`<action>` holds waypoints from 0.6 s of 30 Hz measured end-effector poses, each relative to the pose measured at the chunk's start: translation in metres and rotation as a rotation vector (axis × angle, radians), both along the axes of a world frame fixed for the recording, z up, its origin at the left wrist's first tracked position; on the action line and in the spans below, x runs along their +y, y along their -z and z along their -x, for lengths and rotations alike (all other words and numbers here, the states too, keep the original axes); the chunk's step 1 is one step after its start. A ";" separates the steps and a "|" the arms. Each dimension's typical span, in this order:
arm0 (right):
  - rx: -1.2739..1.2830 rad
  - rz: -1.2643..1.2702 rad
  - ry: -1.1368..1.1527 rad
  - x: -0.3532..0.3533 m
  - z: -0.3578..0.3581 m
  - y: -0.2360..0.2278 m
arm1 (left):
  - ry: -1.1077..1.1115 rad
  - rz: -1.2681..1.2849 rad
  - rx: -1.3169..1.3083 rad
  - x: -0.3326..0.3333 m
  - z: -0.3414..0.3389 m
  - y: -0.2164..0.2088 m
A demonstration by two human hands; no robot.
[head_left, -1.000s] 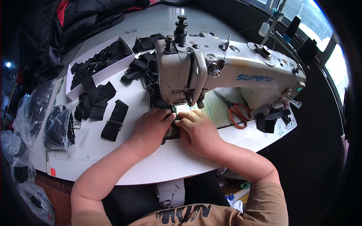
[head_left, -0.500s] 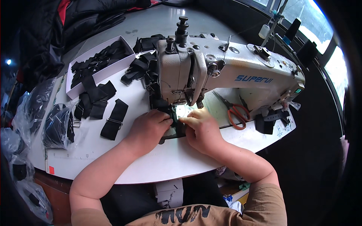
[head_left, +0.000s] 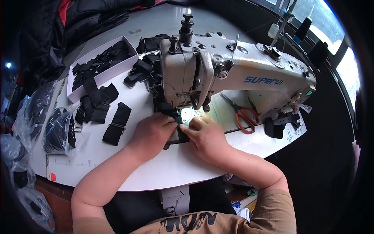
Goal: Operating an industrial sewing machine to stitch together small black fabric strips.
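A piece of black webbing strap (head_left: 180,134) lies beneath the needle area of a white sewing machine (head_left: 230,70), on its lit metal plate (head_left: 189,114). From the left, my left hand (head_left: 154,132) presses close to the presser foot with its fingers closed on the strap. My right hand (head_left: 205,136) is at the strap's right edge, its thumb tip against it and its other fingers curled over the plate. Both hands partly hide the strap, and its far end is lost among dark parts.
Orange-handled scissors (head_left: 246,119) lie under the machine arm. Left stands a white box (head_left: 103,80) of black straps. Loose strap pieces with metal buckles (head_left: 117,124) lie nearby, beside plastic-wrapped rolls (head_left: 58,132). More black strap bits (head_left: 274,126) sit at the right table end.
My right hand has drawn its fingers in and turned slightly, with the thumb now reaching the strap's edge. The left hand has hardly moved. The whole view has shifted a little.
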State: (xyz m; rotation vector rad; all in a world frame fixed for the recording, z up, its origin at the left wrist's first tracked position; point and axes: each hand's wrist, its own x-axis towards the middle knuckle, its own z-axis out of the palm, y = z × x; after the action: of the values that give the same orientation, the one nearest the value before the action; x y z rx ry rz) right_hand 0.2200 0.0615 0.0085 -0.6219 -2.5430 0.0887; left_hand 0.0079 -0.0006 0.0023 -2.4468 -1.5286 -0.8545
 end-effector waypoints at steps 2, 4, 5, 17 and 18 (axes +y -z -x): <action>-0.031 -0.004 -0.010 0.000 -0.001 -0.003 | -0.006 0.018 0.009 -0.001 -0.001 -0.001; -0.038 0.034 -0.026 0.001 -0.001 -0.004 | -0.025 0.005 0.022 -0.003 -0.004 -0.002; -0.038 0.032 -0.025 0.001 -0.001 -0.004 | -0.043 -0.007 0.035 -0.004 -0.005 -0.002; -0.080 0.041 0.009 0.002 0.000 -0.002 | -0.048 0.073 0.189 -0.007 -0.009 -0.006; -0.085 0.024 0.033 0.002 0.001 -0.001 | -0.049 0.071 0.190 -0.006 -0.009 -0.005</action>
State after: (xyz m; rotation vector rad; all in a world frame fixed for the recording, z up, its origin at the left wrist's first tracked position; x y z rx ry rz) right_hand 0.2189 0.0639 0.0099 -0.6907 -2.6160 0.0835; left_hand 0.0165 -0.0063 0.0073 -2.4467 -1.5672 -0.5507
